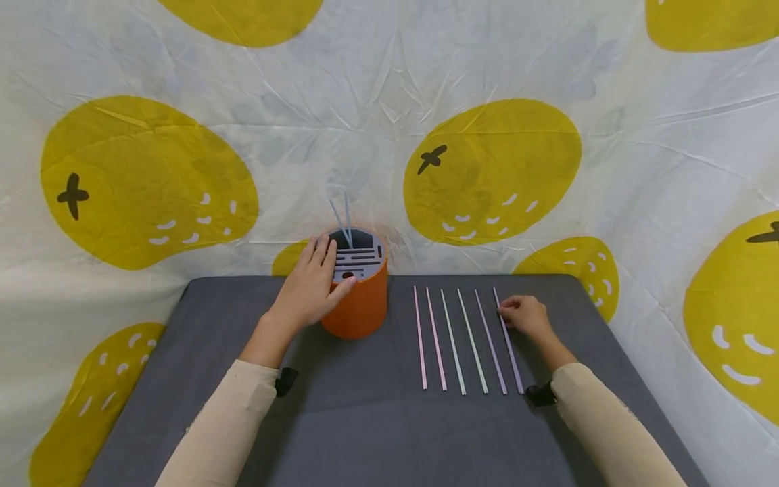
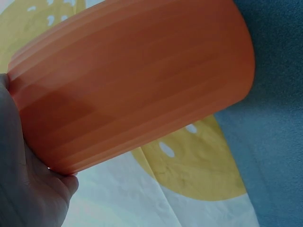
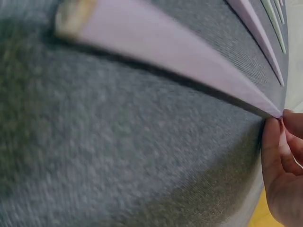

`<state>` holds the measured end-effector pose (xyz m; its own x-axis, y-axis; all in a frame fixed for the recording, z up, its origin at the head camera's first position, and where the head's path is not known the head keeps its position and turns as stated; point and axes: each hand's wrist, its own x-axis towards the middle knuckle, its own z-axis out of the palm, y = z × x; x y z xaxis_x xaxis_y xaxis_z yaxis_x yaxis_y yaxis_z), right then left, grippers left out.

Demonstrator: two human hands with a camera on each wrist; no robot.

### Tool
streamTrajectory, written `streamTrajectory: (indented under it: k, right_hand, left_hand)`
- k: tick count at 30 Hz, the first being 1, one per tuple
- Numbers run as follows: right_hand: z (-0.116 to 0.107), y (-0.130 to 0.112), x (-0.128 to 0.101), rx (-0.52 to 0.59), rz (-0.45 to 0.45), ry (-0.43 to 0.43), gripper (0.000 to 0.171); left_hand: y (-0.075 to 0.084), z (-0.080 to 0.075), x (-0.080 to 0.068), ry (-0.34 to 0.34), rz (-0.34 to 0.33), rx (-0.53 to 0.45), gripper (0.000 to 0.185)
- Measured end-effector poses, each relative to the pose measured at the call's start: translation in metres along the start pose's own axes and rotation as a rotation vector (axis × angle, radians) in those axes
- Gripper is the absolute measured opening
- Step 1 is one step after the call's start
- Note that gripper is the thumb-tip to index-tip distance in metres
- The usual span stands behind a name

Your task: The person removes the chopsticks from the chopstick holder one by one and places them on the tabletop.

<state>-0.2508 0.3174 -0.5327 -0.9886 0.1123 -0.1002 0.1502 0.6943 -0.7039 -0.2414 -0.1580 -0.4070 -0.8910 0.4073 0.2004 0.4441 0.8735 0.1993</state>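
An orange round desk organizer point(image 1: 356, 311) with a grey slotted top point(image 1: 368, 270) stands upright at the back of the table. My left hand point(image 1: 308, 287) rests on its left rim, fingers extended along the top edge and thumb toward the front; the left wrist view shows the organizer's ribbed side point(image 2: 137, 80) beside the hand. Two thin light-blue sticks point(image 1: 347, 216) lean up out of its back compartment. Over on the right, my right hand point(image 1: 528, 316) pinches the rightmost purple stick point(image 1: 514, 362) near its far end, between thumb and fingertips. In the right wrist view this stick point(image 3: 180, 49) stretches close to the camera.
Left of the pinched stick, several more lie roughly parallel: another purple stick point(image 1: 491, 345), two pale green sticks, one being point(image 1: 453, 345), and two pink sticks, one being point(image 1: 420, 345). Dark grey cloth point(image 1: 365, 433) covers the table. A white curtain point(image 1: 341, 81) with yellow fruit prints hangs behind.
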Motion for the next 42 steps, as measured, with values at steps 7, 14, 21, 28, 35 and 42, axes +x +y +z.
streamTrajectory:
  k: [7,14,21,28,35,42]
  right_hand:
    - [0.006,0.000,-0.001,-0.013,-0.008,0.021,0.022]
    - [0.007,-0.004,-0.003,-0.052,-0.022,0.036,0.018]
    - [0.005,-0.007,-0.004,-0.068,-0.024,0.025,0.022]
    - [0.002,-0.015,-0.004,-0.120,-0.099,0.067,0.021]
    - [0.000,-0.038,-0.002,-0.125,-0.182,0.095,0.024]
    - [-0.004,-0.073,-0.001,-0.083,-0.257,0.094,0.027]
  left_hand:
    - [0.000,0.001,-0.002,-0.006,-0.004,0.002,0.087]
    - [0.000,0.000,-0.001,-0.012,-0.004,-0.012,0.087]
    - [-0.001,0.000,-0.002,-0.005,-0.004,-0.013,0.087]
    - [0.000,-0.001,-0.002,-0.014,-0.006,-0.007,0.088]
    - [0.000,0.000,-0.002,-0.018,-0.010,-0.010,0.088]
    - [0.000,0.001,-0.001,-0.015,-0.007,-0.014,0.088]
